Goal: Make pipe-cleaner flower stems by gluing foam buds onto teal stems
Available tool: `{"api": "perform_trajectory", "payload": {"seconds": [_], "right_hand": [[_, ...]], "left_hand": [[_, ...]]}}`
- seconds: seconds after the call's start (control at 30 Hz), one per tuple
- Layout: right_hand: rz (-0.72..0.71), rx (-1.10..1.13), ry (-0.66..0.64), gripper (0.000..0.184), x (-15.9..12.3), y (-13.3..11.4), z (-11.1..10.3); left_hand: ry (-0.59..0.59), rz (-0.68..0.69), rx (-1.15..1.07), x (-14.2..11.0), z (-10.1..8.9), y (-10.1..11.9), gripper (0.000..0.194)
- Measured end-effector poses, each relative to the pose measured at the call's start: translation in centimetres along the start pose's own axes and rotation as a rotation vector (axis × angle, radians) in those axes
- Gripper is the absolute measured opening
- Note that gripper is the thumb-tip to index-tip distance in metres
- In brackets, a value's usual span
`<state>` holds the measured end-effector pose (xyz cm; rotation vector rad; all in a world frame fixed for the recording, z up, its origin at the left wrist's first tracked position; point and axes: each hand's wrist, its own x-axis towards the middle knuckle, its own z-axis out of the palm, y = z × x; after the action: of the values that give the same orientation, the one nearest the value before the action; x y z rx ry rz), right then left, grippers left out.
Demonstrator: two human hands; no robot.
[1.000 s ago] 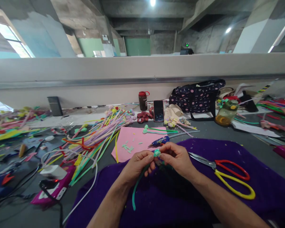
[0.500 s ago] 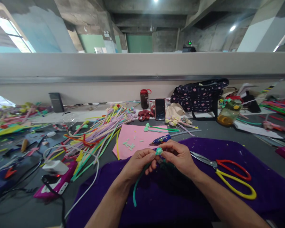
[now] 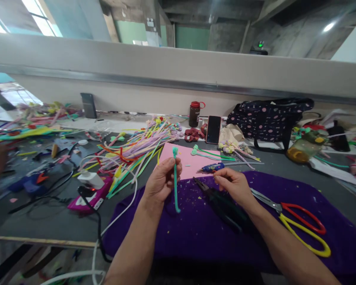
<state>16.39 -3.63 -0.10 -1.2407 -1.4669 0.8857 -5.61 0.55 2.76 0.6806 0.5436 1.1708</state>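
My left hand (image 3: 161, 180) pinches a green pipe-cleaner flower (image 3: 175, 184) by its stem just under the curled head; the stem hangs down in front of the fingers. My right hand (image 3: 233, 184) hovers to the right with fingers loosely curled and a little apart, nothing visible in them. Just beyond its fingertips lies a blue hot glue gun (image 3: 210, 168). Dark-handled pliers (image 3: 218, 202) rest on the purple cloth (image 3: 192, 237) between my hands. Scissors (image 3: 277, 208) with red and yellow handles lie by my right forearm.
A pink sheet (image 3: 166, 152) holds small green pieces and another green flower (image 3: 195, 150). Several pipe cleaners (image 3: 148, 144) lie behind my left hand, a power strip (image 3: 95, 194) with cables left of them. A bottle (image 3: 195, 114), a phone (image 3: 213, 130) and a bag (image 3: 264, 124) stand behind.
My right hand has let go of the green flower and moved right. My left hand has lifted the flower upright, leftward, uncovering the pliers. The view has turned left; another person's hand appears at the left edge.
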Motion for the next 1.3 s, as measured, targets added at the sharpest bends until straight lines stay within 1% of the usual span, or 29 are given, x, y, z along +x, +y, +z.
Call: {"api": "perform_trajectory", "payload": {"seconds": [0.1, 0.2, 0.3, 0.4, 0.5, 0.57, 0.77, 0.93, 1.07, 1.2, 1.3], "right_hand": [[0.023, -0.053, -0.072, 0.014, 0.8, 0.1, 0.1], [-0.032, -0.172, -0.2, 0.014, 2.1, -0.7, 0.6], [-0.153, -0.39, -0.301, 0.016, 4.2, -1.5, 1.6], [-0.289, -0.711, -0.362, 0.02, 6.8, -1.3, 3.1], [-0.317, -0.823, -0.403, 0.02, 8.8, -0.4, 4.8], [-0.332, -0.864, -0.438, 0.02, 9.6, 0.3, 5.7], [-0.384, -0.997, -0.531, 0.023, 10.3, 0.9, 7.4], [-0.43, -1.075, -0.581, 0.026, 10.9, 0.6, 8.6], [-0.466, -1.132, -0.626, 0.027, 11.3, 0.2, 9.5], [-0.484, -1.199, -0.679, 0.024, 11.5, 0.1, 10.2], [-0.494, -1.233, -0.684, 0.025, 11.4, 0.2, 10.4]], "left_hand": [[-0.101, 0.003, -0.156, -0.1, -0.8, 1.1, 0.011], [-0.118, 0.014, -0.257, -0.1, -1.4, 2.0, 0.008], [-0.08, 0.04, -0.277, 0.0, -1.8, 2.6, 0.008], [-0.022, 0.083, -0.259, 0.0, -2.1, 2.8, 0.01], [0.012, 0.123, -0.269, 0.1, -2.4, 3.0, 0.011], [0.029, 0.137, -0.282, 0.2, -2.5, 3.0, 0.011], [0.048, 0.149, -0.289, 0.6, -2.7, 2.8, 0.01], [0.037, 0.143, -0.241, 0.7, -2.4, 2.4, 0.009], [0.062, 0.114, -0.178, 0.8, -2.0, 2.1, 0.011], [0.104, 0.098, -0.154, 0.9, -1.7, 1.9, 0.012], [0.109, 0.103, -0.158, 0.9, -1.7, 1.9, 0.01]]}}
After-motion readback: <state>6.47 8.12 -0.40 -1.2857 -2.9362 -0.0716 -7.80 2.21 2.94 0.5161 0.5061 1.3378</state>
